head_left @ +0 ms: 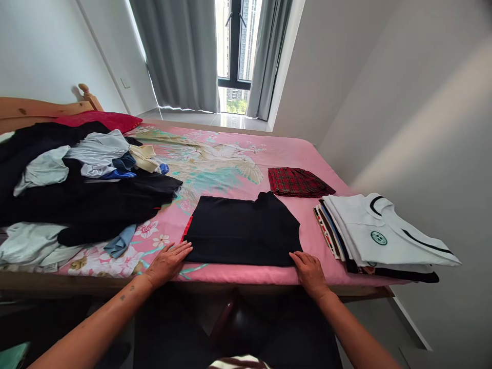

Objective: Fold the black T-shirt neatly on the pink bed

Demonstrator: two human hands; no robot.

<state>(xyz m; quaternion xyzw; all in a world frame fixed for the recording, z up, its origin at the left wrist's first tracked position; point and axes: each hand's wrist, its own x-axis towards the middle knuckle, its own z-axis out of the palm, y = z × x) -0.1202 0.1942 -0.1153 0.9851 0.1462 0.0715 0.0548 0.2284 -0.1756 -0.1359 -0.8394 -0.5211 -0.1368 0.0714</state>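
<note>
Both hands are palm down with fingers stretched out and fairly relaxed: left hand (168, 264) at the near left corner of a black garment (242, 230), right hand (310, 271) on the near right one. Neither looks bunched up, though I can't tell if a thumb is tucked under the hem. That black piece lies flat near the front edge of the bed, right on the pink floral bedsheet (184, 271), with a bit of red trim (187, 227) peeking out on its left side.

For smoothing something like this, I'd go light: tug the two corners gently apart so the near edge runs straight, then sweep from the middle outward. The right side slants and has a bump up top, so imo that's the bit to square up.

Containers? None that I can spot. Loose clothes (100, 197) sit in a heap straight on the bed to the left. Over on the right there's a neat stack topped by a white shirt with a round green badge (378, 238), and a folded red plaid garment (298, 182) just behind.
</note>
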